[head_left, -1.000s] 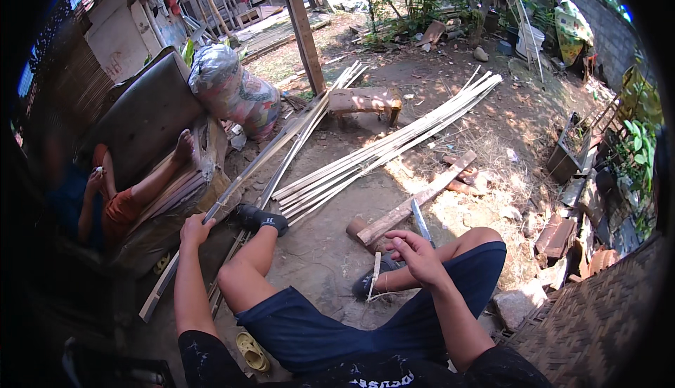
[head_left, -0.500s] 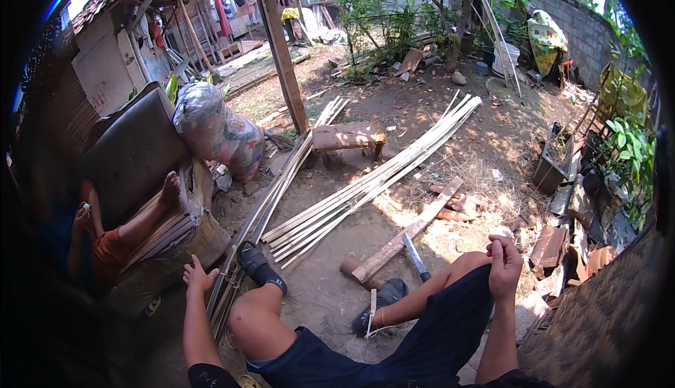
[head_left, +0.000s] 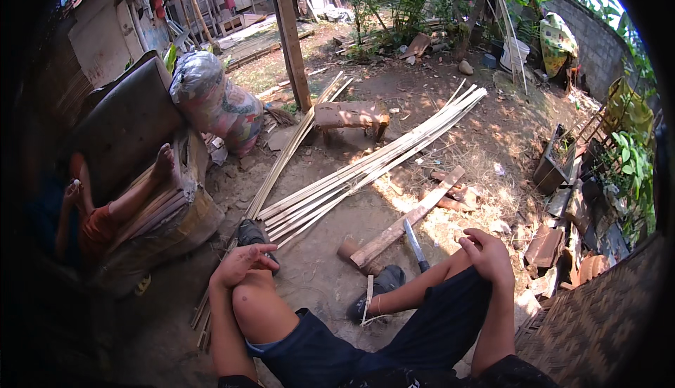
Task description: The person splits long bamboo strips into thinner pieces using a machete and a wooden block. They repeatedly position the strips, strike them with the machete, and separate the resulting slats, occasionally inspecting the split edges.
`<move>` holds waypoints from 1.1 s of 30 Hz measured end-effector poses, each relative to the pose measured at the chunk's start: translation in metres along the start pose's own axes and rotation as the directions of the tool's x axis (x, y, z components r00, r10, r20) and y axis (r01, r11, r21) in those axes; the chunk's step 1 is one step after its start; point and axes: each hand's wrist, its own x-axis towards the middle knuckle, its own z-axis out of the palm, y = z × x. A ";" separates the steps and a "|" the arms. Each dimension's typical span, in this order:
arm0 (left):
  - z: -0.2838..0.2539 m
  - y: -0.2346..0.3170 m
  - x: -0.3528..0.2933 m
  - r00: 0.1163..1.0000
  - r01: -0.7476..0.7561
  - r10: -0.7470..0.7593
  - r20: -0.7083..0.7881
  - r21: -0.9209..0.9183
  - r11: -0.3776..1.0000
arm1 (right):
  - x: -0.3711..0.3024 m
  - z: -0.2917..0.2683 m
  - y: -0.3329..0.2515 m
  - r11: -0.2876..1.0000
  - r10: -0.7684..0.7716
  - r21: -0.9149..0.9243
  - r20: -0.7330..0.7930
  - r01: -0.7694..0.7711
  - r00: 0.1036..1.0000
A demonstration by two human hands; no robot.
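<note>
My left hand (head_left: 242,263), palm partly turned up with fingers stretched out, is above my bent left knee and holds nothing. My right hand (head_left: 490,256) is at my right knee, its fingers loosely extended and nothing visible in them. Between my feet and the sunlit ground, a knife (head_left: 415,242) with a dark handle leans by a wooden plank (head_left: 411,218). The plank's near end rests on a short piece of log (head_left: 348,249). Long pale split strips (head_left: 365,170), apparently bamboo, lie fanned on the dirt ahead. Another bundle of strips (head_left: 285,154) runs past my left foot.
A low wooden bench (head_left: 351,113) stands beside a wooden post (head_left: 290,43). At left, another person's legs (head_left: 137,198) rest on a worn sofa (head_left: 133,113), near a stuffed plastic sack (head_left: 218,103). Scrap and a planter box (head_left: 553,159) line the right, before a woven panel (head_left: 598,317).
My left hand has swung rightward over my left knee. My right hand has gone from a loose fist to extended fingers and lowered toward the knee. The view has shifted slightly.
</note>
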 end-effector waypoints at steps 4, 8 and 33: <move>0.015 0.006 -0.021 0.990 -0.010 0.025 -0.136 0.115 0.993 | 0.009 -0.010 0.000 0.989 -0.004 -0.145 0.191 0.033 0.982; 0.023 0.007 -0.055 0.965 -0.112 0.147 -0.215 0.166 0.980 | 0.017 -0.015 0.008 0.984 -0.054 -0.144 0.301 0.101 0.952; 0.095 0.060 -0.121 0.890 -0.441 0.455 0.019 0.281 0.852 | 0.014 0.025 0.027 0.304 -0.591 0.926 0.367 -0.223 0.718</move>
